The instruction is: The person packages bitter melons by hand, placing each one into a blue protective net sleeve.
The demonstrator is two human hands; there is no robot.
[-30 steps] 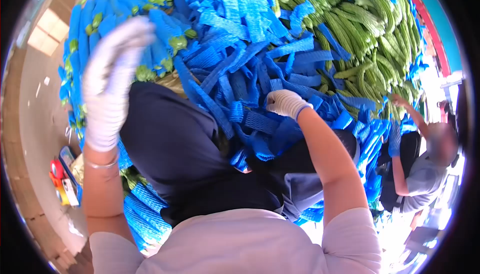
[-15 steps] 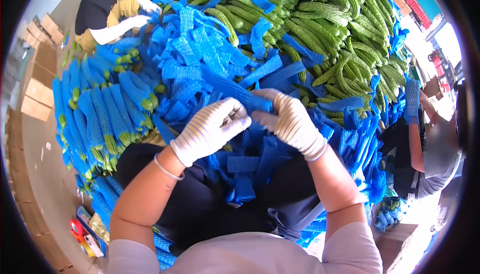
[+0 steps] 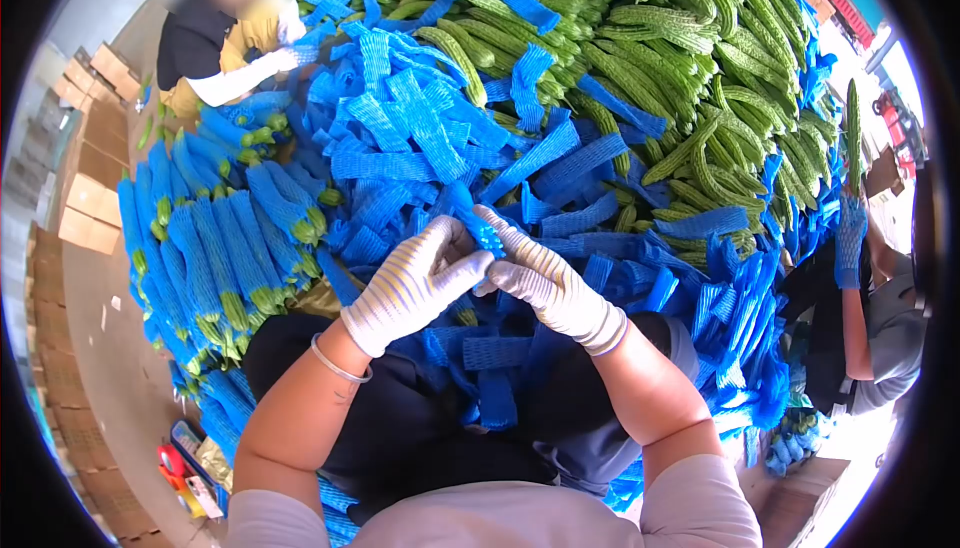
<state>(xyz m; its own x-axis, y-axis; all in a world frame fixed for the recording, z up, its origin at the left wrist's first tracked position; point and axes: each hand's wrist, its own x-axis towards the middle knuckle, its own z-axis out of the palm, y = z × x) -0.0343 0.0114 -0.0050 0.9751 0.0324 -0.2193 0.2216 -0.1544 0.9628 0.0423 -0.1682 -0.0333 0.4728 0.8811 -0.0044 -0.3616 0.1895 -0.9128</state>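
Note:
A blue foam net sleeve (image 3: 468,216) is pinched between my two gloved hands, its open end pointing toward me. My left hand (image 3: 420,273), in a striped white glove, is closed on the sleeve's near left side. On the right side of the same sleeve, my right hand (image 3: 545,283) grips its edge with bent fingers. Loose blue sleeves (image 3: 410,113) lie heaped just beyond both hands. Green ridged gourds (image 3: 640,68) are piled behind that heap. At the left, gourds wrapped in blue net (image 3: 205,248) lie in stacked rows.
A co-worker (image 3: 215,48) sits at the upper left, handling blue net. Another person (image 3: 880,318) at the right holds up a gourd and a blue sleeve. Cardboard boxes (image 3: 95,193) line the left side. Red tape (image 3: 172,460) lies at the lower left.
The sleeve between my hands has turned from sideways to pointing toward me, and its end now shows opened. My right hand has lowered slightly. The right-hand person now has a gourd upright.

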